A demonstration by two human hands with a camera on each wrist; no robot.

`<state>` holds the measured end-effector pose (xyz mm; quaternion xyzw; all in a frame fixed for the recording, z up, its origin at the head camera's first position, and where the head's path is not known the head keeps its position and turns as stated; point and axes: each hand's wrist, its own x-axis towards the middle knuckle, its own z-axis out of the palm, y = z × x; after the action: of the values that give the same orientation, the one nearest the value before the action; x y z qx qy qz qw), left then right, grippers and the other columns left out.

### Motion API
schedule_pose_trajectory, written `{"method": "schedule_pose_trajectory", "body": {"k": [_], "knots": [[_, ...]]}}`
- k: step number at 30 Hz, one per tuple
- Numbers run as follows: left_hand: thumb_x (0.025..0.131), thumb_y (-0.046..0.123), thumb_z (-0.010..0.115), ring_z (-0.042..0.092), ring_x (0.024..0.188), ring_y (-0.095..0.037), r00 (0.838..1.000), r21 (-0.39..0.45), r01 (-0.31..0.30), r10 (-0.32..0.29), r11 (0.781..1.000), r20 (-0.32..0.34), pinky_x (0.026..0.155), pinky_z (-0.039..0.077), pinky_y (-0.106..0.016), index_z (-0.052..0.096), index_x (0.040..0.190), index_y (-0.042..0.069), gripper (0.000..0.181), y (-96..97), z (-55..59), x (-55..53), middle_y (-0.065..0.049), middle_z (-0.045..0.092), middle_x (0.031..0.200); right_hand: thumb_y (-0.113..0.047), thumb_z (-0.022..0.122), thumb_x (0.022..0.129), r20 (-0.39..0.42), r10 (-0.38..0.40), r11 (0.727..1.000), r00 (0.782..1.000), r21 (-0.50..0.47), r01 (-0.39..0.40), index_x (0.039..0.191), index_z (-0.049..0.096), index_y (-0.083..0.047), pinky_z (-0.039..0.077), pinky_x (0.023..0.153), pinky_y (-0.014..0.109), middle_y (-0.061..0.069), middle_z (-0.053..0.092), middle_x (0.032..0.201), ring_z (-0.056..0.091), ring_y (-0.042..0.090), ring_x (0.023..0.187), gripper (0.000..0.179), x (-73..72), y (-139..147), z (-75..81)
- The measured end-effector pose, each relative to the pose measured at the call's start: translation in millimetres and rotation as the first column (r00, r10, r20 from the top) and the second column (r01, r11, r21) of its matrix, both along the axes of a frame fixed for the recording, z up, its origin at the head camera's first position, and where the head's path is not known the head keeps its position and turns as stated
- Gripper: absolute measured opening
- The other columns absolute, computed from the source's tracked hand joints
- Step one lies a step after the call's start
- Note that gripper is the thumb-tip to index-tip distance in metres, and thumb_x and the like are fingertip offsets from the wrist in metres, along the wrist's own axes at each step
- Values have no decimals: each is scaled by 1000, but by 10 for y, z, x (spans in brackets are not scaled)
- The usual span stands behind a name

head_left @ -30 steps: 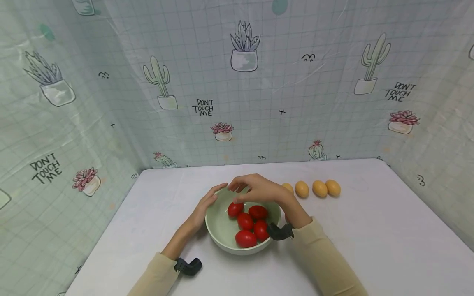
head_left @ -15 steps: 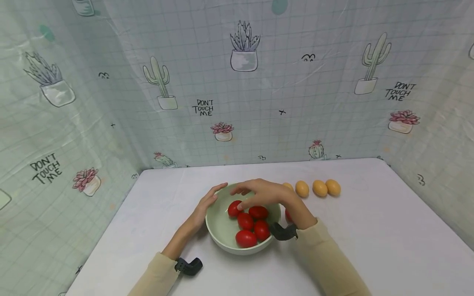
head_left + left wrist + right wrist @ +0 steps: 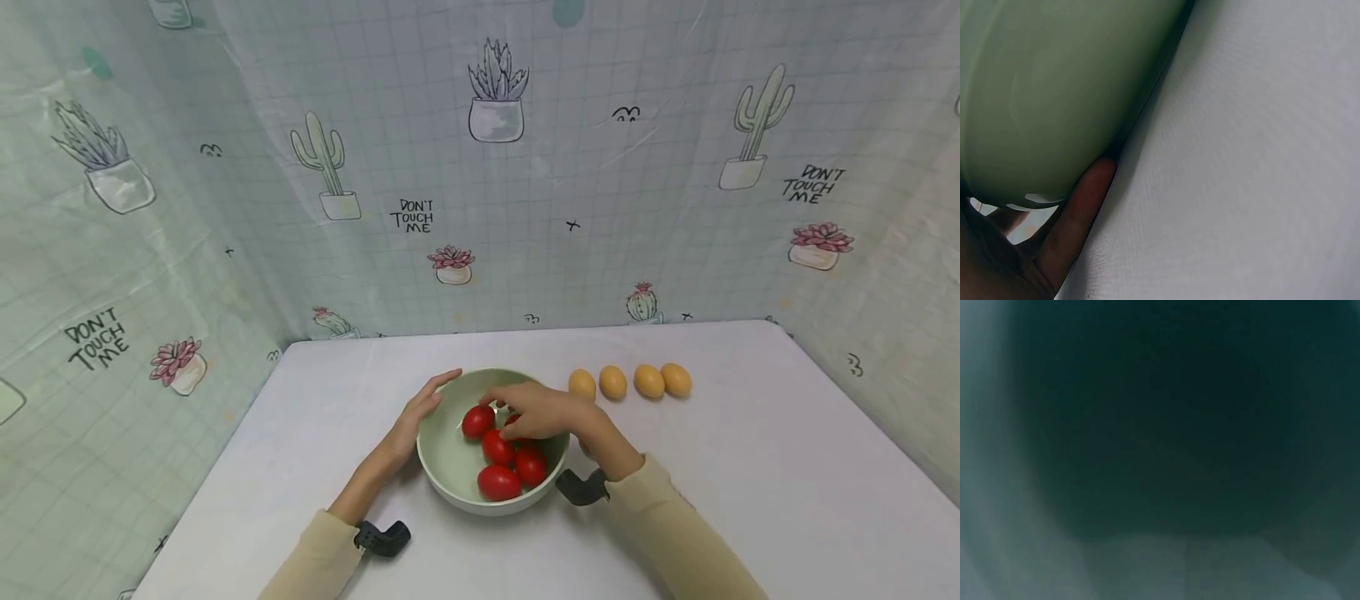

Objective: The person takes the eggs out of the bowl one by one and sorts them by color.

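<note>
A pale green bowl (image 3: 448,467) holds several glossy red egg-shaped pieces, among them a front one (image 3: 498,483) and a back left one (image 3: 477,422). My left hand (image 3: 405,425) rests along the bowl's left outer side with fingers extended; in the left wrist view one finger (image 3: 1079,219) touches the bowl wall (image 3: 1054,94) near the table. Inside the bowl, my right hand (image 3: 543,411) reaches down with bent fingers over a red piece (image 3: 513,419) at the back right. The hand mostly covers that piece, so its contact is unclear. The right wrist view is dark and blurred.
Several yellow egg-shaped pieces, the nearest (image 3: 582,385) by the bowl, lie in a row at the back right of the white table (image 3: 750,467). A printed cloth (image 3: 570,183) rises behind the table and along both sides.
My right hand has lowered from above the bowl and shifted right, now covering the back right red piece. More of the nearest yellow piece shows. The left hand and bowl have not moved.
</note>
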<state>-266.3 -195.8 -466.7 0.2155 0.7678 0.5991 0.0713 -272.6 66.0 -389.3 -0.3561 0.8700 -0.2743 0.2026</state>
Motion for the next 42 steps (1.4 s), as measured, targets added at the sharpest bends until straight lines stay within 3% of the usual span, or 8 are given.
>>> {"method": "schedule_pose_trajectory", "body": {"k": [5,10,22,34,42], "knots": [[111,30,23,38,151,-36,1000,0,-12,12,1000,-10,106,42,-12,35,161,18,52,-8,6,5,-10,33,168,10,60,90,-25,-41,997,999,63,43,141,60,-14,55,102,46,5,67,133,62,25,118,56,39,-20,29],[112,29,23,39,150,-38,1000,17,4,-4,1000,-7,106,43,-12,34,161,16,52,-6,-11,-8,-12,32,168,17,60,85,-25,-82,991,996,108,84,141,60,-15,58,96,43,6,68,130,60,23,113,65,94,-15,72],[112,29,23,38,151,-37,1000,13,5,-5,1000,0,107,42,-12,33,161,16,53,0,-28,-11,-12,32,168,-1,76,88,-77,-72,982,994,170,84,141,55,-18,57,80,35,-1,64,96,58,16,92,60,88,-6,40],[111,31,22,41,149,-38,1000,1,1,-1,1000,-13,105,44,-12,34,161,17,53,-7,-36,-16,-11,34,168,-5,80,85,-72,-78,991,994,102,85,145,53,-18,60,84,39,1,65,111,58,18,104,67,40,58,77],[111,31,23,40,149,-38,1000,7,-1,1,1000,-9,105,43,-12,35,161,17,53,-3,-30,-16,-11,35,167,-6,79,85,-86,-72,996,994,55,77,136,63,-14,59,84,37,1,67,116,59,18,105,54,30,136,154]]}}
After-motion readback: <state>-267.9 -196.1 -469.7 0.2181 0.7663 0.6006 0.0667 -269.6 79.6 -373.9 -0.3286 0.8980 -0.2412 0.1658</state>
